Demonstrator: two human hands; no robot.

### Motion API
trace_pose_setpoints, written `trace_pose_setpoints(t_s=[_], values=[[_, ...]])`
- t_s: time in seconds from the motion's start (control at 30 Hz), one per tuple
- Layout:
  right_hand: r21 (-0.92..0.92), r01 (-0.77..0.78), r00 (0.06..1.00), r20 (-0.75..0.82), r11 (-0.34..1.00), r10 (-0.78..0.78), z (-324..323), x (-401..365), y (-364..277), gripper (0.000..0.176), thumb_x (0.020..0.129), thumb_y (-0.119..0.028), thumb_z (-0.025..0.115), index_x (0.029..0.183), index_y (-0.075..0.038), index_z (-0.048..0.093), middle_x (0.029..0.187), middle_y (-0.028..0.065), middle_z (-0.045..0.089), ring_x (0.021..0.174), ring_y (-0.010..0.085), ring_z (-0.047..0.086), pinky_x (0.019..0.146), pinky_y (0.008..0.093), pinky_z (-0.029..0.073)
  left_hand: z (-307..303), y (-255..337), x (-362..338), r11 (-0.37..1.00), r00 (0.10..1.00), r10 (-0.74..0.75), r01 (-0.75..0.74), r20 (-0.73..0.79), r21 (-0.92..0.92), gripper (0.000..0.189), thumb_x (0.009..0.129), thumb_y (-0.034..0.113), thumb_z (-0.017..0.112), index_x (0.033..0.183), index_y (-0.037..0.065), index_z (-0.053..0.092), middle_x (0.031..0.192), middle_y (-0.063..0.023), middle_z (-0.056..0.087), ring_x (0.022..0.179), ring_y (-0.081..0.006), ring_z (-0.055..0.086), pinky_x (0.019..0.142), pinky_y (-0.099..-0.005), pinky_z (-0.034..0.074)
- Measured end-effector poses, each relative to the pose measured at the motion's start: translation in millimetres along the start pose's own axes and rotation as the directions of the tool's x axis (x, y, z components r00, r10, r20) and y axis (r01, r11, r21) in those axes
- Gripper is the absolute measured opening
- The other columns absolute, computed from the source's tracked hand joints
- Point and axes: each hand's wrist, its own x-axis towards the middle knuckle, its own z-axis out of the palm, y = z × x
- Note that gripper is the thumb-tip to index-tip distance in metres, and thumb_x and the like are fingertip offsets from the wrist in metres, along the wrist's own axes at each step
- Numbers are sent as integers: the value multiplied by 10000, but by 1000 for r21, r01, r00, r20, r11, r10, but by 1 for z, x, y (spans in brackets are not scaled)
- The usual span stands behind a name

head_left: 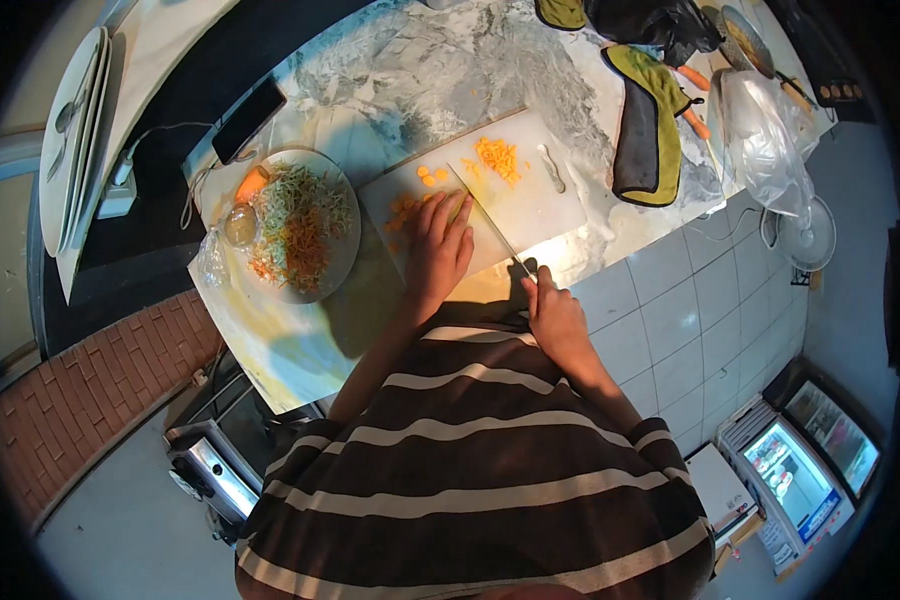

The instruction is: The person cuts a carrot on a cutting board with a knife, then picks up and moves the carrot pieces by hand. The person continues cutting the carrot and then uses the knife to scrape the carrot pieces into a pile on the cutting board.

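Observation:
A white cutting board (542, 212) lies on the marbled table, partly under my left hand (438, 245). My left fingers bend down close together beside the blade; whatever they press on is hidden beneath them. Orange carrot slices (400, 210) lie just left of those fingers, and a few carrot rounds (430, 176) sit beyond the fingertips. My right hand (558, 318) is closed around the handle of a knife (490, 218). The blade slants across the board, its tip pointing away to the left. Diced carrot (500, 160) is heaped on the far side of the blade.
Left of the board stands a plate (345, 225) of shredded vegetables with a small cup (240, 226). A phone (248, 122) lies behind it. A green-black cloth (650, 130), carrots (696, 122) and a clear plastic bag (765, 130) occupy the right side.

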Motion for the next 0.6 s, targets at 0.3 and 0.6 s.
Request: trace_pose_setpoints(t_s=[0.3, 0.6], values=[[-178, 108, 989, -82, 978, -125, 6, 13, 14, 329, 1020, -360, 469, 1113, -47, 509, 625, 224, 641, 586, 400, 668, 489, 481, 533, 0, 6, -1, 999, 998, -45, 45, -33, -6, 438, 853, 152, 646, 1274, 48, 581, 1310, -84, 546, 1273, -300, 466, 1084, -474, 331], [-165, 181, 955, -205, 970, -213, -21, 9, 29, 329, 1003, -374, 504, 1095, -60, 547, 655, 176, 663, 603, 393, 669, 498, 468, 517, -2, 9, -5, 995, 983, -95, 89, -160, -43, 524, 847, 92, 651, 1343, 38, 489, 1249, -150, 545, 1195, -318, 519, 1034, -453, 397]])
